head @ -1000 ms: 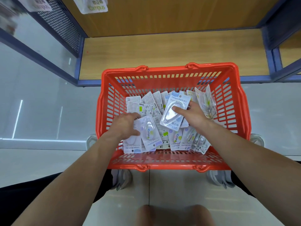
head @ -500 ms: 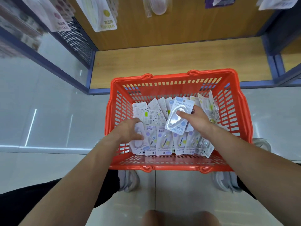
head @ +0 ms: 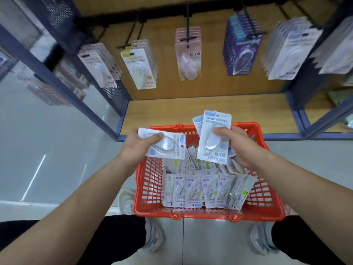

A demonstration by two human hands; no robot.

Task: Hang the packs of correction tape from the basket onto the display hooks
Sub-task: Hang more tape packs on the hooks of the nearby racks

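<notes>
Grips one pack (head: 169, 148) sideways in left hand (head: 138, 145); pinches upright packs (head: 214, 139) in right hand (head: 241, 147), hang-holes topmost, presumably ready for display hooks (head: 188, 22) above basket (head: 210, 215).

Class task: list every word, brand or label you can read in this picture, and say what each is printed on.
"Campus": upright white blister pack in the right hand, top and bottom.
"Campus": sideways white blister pack in the left hand.
"Campus": lilac-dotted white packs in the red plastic basket.
"Campus": hanging white pack with a yellow dot, faint.
Chinese characters and small print on all packs: too blurred to read.
</notes>
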